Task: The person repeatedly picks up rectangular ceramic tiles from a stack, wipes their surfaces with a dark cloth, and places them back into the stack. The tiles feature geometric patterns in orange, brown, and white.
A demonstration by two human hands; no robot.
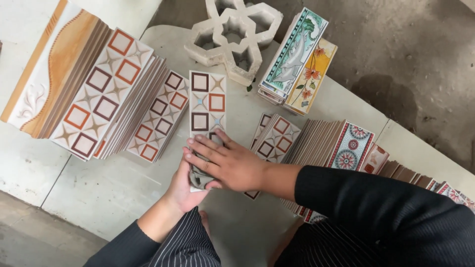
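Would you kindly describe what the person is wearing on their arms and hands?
Both hands are bare: no gloves, and no rings or watch that I can make out. The right hand comes out of a plain black long sleeve ending above the wrist. The left hand emerges from a dark sleeve, also pulled back from the wrist.
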